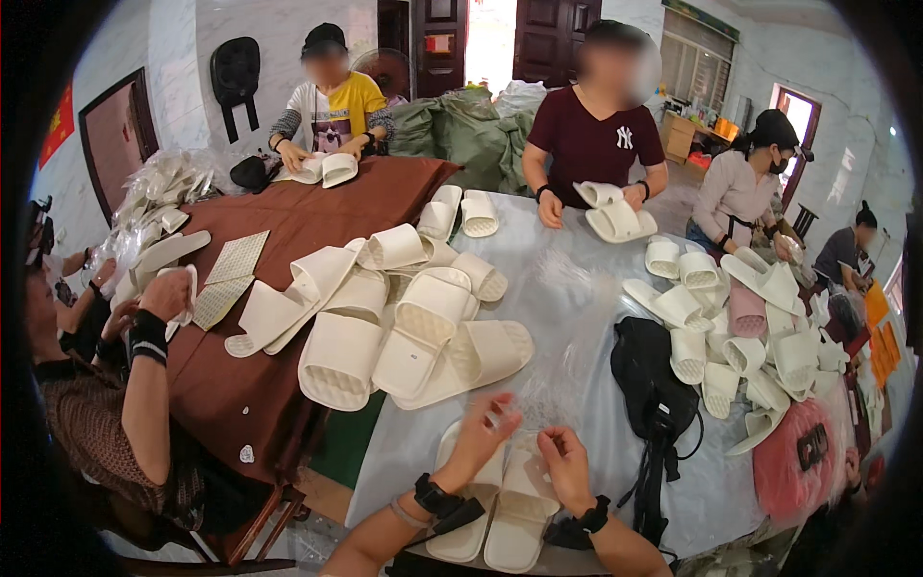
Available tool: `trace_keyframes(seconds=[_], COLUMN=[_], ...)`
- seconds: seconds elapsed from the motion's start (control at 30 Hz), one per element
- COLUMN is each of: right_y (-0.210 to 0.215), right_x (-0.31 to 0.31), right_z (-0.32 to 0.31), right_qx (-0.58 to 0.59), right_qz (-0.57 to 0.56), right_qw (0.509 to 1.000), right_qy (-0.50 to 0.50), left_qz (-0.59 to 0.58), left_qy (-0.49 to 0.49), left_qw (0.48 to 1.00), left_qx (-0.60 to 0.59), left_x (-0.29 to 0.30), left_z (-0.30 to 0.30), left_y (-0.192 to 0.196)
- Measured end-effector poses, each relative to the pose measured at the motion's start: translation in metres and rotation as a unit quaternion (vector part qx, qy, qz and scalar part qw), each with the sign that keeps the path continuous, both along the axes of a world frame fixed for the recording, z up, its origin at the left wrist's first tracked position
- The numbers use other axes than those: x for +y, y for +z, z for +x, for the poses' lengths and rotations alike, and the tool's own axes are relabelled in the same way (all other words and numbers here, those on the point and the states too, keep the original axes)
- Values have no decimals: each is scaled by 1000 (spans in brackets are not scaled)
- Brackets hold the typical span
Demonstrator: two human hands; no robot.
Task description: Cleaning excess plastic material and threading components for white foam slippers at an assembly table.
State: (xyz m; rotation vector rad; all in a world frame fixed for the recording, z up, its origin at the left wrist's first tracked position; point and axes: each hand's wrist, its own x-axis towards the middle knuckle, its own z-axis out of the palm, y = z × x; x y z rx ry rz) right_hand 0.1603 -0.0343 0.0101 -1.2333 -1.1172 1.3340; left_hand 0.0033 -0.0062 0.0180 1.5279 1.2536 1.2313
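2 hands (481, 438) (567, 468) at slippers (521, 510), table edge (369, 476) close, bare tabletop (606, 452) right

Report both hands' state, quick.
Left hand: fingers bent, by clear plastic; grip cannot be told.
Right hand: fingers curled, near a white slipper; grip cannot be told.

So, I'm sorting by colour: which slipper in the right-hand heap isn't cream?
The pink slide slipper amid that heap; its colour sets it apart from the cream slide slippers around it.

Cream slippers (529, 481), 1 pink slipper (745, 311), brown cloth (327, 207), black bag (654, 370), green sacks (461, 130), grey-veined white wall (175, 67)
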Motion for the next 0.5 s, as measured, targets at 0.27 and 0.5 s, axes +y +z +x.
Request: trace_keyframes(seconds=[0.27,0.5], right_y=[-5,15], right_x=[0,-34], right_z=[-6,-5], right_qx=[-363,-308], right_qz=[296,155], right_qw=[882,899], right_qy=[60,271], left_qz=[-4,39], left_qy=[161,211], left_qw=[941,945], left_qx=[-298,-248], left_x=[8,2], left_z=[-4,-1], left_y=[-6,5])
